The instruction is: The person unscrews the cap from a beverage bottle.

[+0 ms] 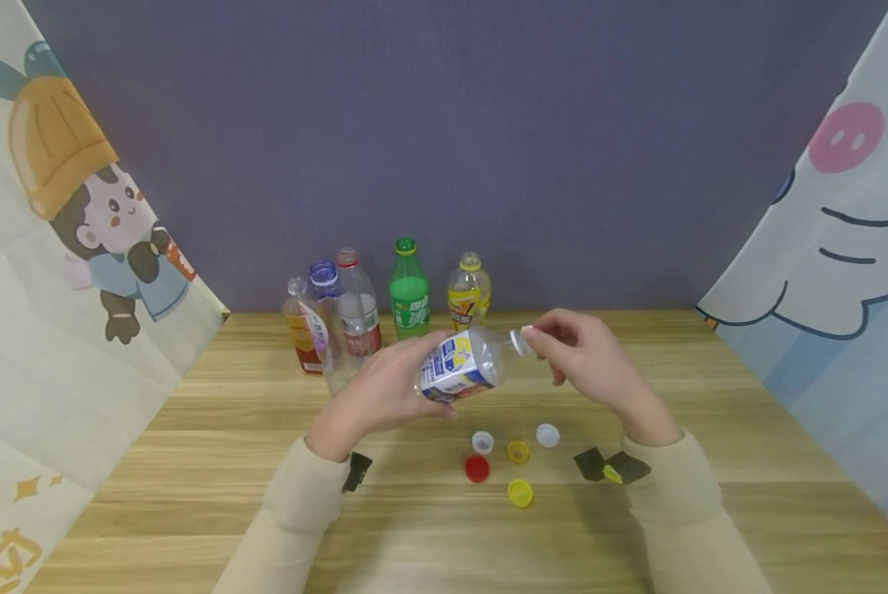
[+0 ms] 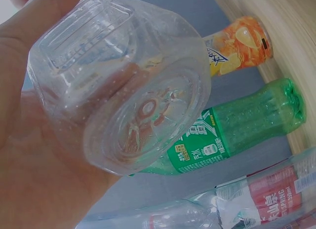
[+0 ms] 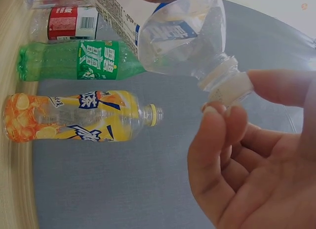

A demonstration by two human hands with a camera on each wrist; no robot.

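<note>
My left hand (image 1: pixel 388 386) grips a clear plastic bottle (image 1: pixel 492 356) with a white, blue and yellow label. The bottle is tilted above the table, its neck toward the right. My right hand (image 1: pixel 581 359) pinches a white cap (image 3: pixel 231 89) between thumb and fingers at the bottle's mouth. In the right wrist view the cap sits against the neck; whether it is threaded on I cannot tell. The left wrist view shows the bottle's clear base (image 2: pixel 148 110) beside my palm.
Behind stand uncapped bottles: a green bottle (image 1: pixel 410 293), a yellow-labelled bottle (image 1: pixel 468 295), a red-labelled bottle (image 1: pixel 360 318), a blue-necked bottle (image 1: pixel 325 285) and an orange one (image 1: pixel 300 330). Loose caps lie in front: red (image 1: pixel 477 469), yellow (image 1: pixel 520 493), white (image 1: pixel 548 436) and others.
</note>
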